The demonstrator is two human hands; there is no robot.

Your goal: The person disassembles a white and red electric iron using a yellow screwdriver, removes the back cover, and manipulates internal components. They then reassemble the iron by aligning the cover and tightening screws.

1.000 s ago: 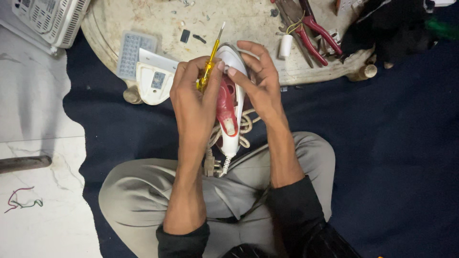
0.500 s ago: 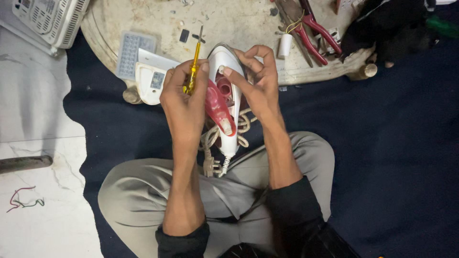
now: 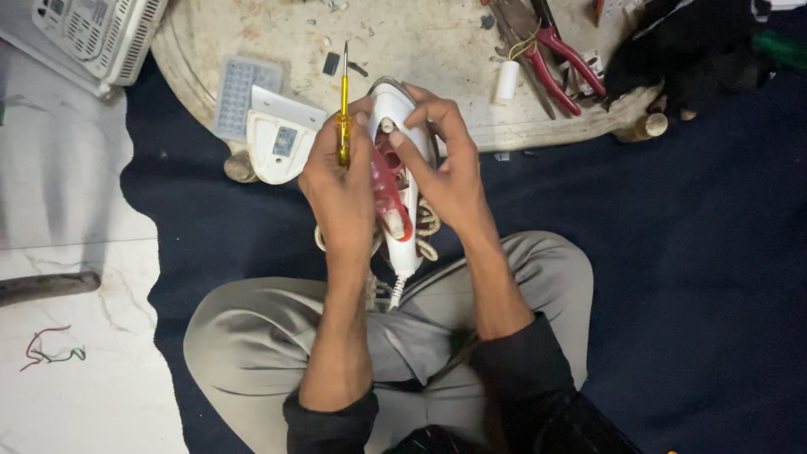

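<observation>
A white and red clothes iron (image 3: pixel 395 202) is held upright over my lap, its nose pointing at the round table. My left hand (image 3: pixel 340 181) wraps its left side and also pinches a yellow-handled screwdriver (image 3: pixel 343 118) whose tip points up. My right hand (image 3: pixel 445 164) grips the iron's right side, thumb pressed near a small knob on the white top. The iron's braided cord (image 3: pixel 424 231) coils behind it and runs down toward my knees.
A low round table (image 3: pixel 403 38) carries a white plastic cover (image 3: pixel 282 139), a grey gridded part (image 3: pixel 239 92), red-handled pliers (image 3: pixel 563 55), a small white cylinder (image 3: pixel 506 81) and loose screws. A white vented casing (image 3: pixel 92 29) lies at top left. Coloured wire scraps (image 3: pixel 50 353) sit on the pale floor.
Both hands and the iron have shifted slightly; the screwdriver has swung from a slant to nearly vertical in my left hand. My right fingers have moved up onto the iron's top.
</observation>
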